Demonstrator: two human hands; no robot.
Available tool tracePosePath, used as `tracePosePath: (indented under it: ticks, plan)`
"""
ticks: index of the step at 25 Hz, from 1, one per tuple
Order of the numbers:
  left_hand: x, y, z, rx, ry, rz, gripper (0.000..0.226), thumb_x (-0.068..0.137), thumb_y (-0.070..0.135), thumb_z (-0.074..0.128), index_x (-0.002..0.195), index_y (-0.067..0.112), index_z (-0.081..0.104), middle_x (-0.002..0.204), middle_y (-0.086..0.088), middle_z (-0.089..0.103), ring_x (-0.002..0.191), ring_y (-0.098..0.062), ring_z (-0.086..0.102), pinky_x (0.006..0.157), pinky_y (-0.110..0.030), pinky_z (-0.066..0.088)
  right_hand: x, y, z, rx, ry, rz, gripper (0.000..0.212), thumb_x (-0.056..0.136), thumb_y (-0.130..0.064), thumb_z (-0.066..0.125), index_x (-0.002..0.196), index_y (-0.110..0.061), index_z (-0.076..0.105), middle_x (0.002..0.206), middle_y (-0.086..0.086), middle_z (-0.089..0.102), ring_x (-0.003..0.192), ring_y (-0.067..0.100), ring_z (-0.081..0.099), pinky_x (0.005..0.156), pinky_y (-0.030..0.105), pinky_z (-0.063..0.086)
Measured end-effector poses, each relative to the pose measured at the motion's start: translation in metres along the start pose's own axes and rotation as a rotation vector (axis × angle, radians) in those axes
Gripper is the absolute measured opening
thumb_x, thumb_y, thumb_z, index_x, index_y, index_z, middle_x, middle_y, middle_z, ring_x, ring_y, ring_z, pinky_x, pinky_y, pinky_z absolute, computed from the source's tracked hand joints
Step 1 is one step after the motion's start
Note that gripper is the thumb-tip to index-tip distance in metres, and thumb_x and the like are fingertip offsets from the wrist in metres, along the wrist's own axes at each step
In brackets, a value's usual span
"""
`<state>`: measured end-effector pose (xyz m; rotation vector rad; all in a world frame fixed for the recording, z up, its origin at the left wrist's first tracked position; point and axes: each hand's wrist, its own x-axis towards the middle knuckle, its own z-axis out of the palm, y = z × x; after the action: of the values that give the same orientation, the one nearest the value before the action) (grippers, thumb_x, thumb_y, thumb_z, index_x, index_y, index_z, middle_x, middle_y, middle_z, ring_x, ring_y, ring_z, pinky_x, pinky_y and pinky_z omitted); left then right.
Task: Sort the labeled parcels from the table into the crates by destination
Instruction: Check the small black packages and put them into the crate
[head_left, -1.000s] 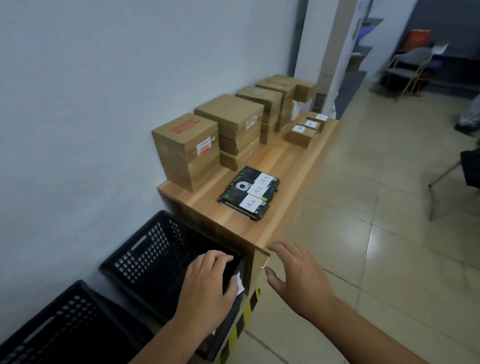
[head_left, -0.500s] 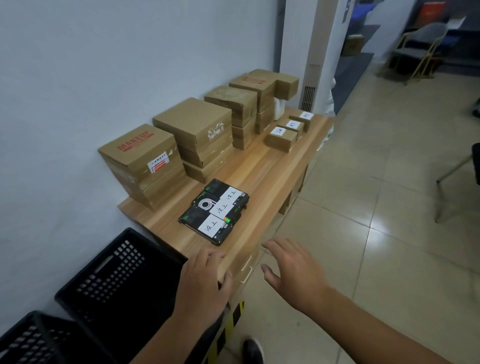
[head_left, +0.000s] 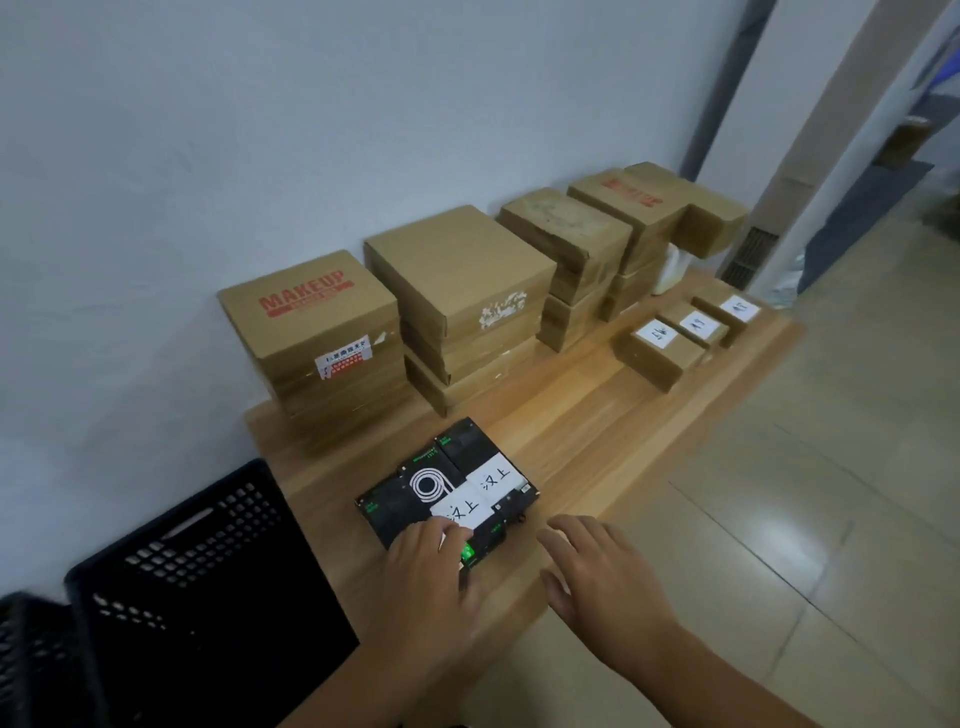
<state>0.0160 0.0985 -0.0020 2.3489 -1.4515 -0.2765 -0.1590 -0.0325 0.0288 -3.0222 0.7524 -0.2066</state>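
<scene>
The black parcels lie flat at the near end of the counter, by the crate. Your L hand rests loose fingers on the nearest, no grip yet; R hand hovers beside, fingers spread. Risk: pkgs butt together, so a lift may drag a neighbour off.

The left grip covers the near corner of the flat black parcels, hiding whatever label may lie beneath. The far-left crate is cut off at the left edge. Handwriting on the three small boxes is too blurred to read.
</scene>
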Motion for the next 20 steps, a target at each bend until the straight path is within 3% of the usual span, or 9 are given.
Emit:
tracePosePath:
  ticks: [3,5,8,10,12,17,20]
  plan:
    - [0.022,-0.004,0.01,0.043,0.023,-0.062,0.036,0.075,0.026,0.073,0.109,0.019,0.069,0.112,0.002,0.063,0.103,-0.022,0.062,0.086,-0.038,0.054,0.043,0.026,0.018,0.077,-0.073,-0.011,0.039,0.072,-0.034,0.079,0.109,-0.022,0.072,0.11,-0.003,0.069,0.099,0.02,0.069,0.081,0.033,0.057]
    - [0.034,-0.002,0.019,0.046,0.027,-0.113,0.036,0.072,0.026,0.076,0.107,0.018,0.071,0.109,0.001,0.065,0.101,-0.022,0.064,0.087,-0.039,0.056,0.071,0.043,0.038,0.281,-0.154,0.092,0.04,0.082,-0.038,0.075,0.119,-0.025,0.067,0.117,-0.007,0.066,0.106,0.017,0.064,0.086,0.03,0.053]
    - [0.051,0.01,0.031,0.065,0.003,-0.253,0.037,0.085,0.033,0.063,0.121,0.022,0.067,0.122,0.005,0.06,0.114,-0.017,0.057,0.1,-0.034,0.048,0.108,0.075,0.075,0.619,-0.265,0.287,0.044,0.085,-0.044,0.076,0.123,-0.033,0.058,0.113,-0.014,0.058,0.097,0.003,0.058,0.073,0.018,0.044]
    - [0.061,0.023,0.035,0.081,0.03,-0.338,0.039,0.089,0.037,0.055,0.127,0.027,0.062,0.127,0.009,0.055,0.119,-0.014,0.052,0.103,-0.03,0.044,0.13,0.094,0.098,0.664,-0.336,0.267,0.046,0.087,-0.047,0.074,0.126,-0.031,0.056,0.119,-0.009,0.057,0.089,-0.002,0.05,0.068,0.014,0.037]
    - [0.071,0.034,0.04,0.092,0.038,-0.416,0.038,0.087,0.037,0.059,0.124,0.029,0.063,0.125,0.009,0.057,0.117,-0.014,0.054,0.101,-0.03,0.045,0.15,0.108,0.117,0.645,-0.384,0.202,0.05,0.089,-0.049,0.071,0.129,-0.024,0.057,0.125,-0.001,0.058,0.094,0.0,0.043,0.071,0.017,0.035]
    - [0.088,0.048,0.053,0.084,0.045,-0.594,0.039,0.09,0.038,0.058,0.128,0.031,0.059,0.131,0.012,0.051,0.124,-0.011,0.047,0.107,-0.029,0.037,0.185,0.111,0.152,0.826,-0.577,0.244,0.068,0.084,-0.044,0.079,0.135,-0.01,0.05,0.127,0.008,0.06,0.101,0.011,0.054,0.082,0.026,0.05]
    - [0.093,0.049,0.061,0.063,0.048,-0.621,0.038,0.092,0.037,0.058,0.128,0.027,0.06,0.129,0.009,0.052,0.125,-0.014,0.047,0.112,-0.035,0.036,0.194,0.112,0.166,0.874,-0.656,0.254,0.061,0.083,-0.031,0.083,0.131,-0.012,0.051,0.126,0.006,0.066,0.105,0.016,0.066,0.084,0.032,0.059]
